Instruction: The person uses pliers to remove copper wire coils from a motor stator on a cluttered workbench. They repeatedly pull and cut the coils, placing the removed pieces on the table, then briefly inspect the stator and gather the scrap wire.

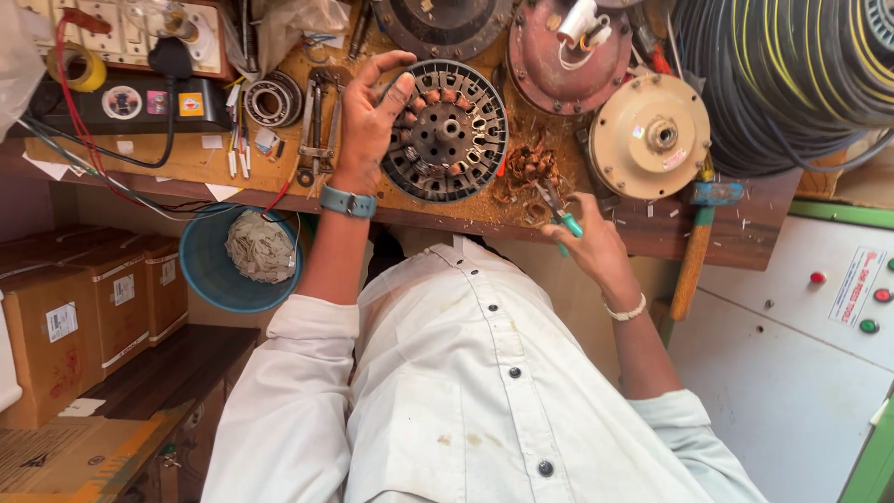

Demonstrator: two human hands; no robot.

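Left hand [371, 116] rests against the rim of a round, dark fan stator [447, 130], fingers spread and curled open over its edge, the thumb pressing near the copper-wound slots; a blue wristwatch [347, 201] sits on that wrist. Right hand [591, 244] is closed around a pair of teal-handled cutters [559, 212], held at the near edge of the tabletop [186, 158], with a pale bracelet on its wrist. The stator lies flat on the wooden tabletop between the two hands, and just beside it, toward the cutters, sits a tangled heap of copper wire scraps [527, 172]. Beyond the left hand lie metal pliers [318, 126], and next to them a steel ball bearing [273, 98]. Farther out on that side stand a black box with dials [140, 102] and a roll of yellow tape [82, 68]. On the other side of the stator rests a cream-coloured motor cover [649, 136], with a reddish round housing [568, 47] behind it and a large coil of dark cable [792, 74] at the corner. A blue-headed hammer with a wooden handle [697, 244] hangs over the tabletop edge. Below the tabletop stand a blue bucket [209, 270] holding crumpled scrap and several cardboard boxes [84, 317].
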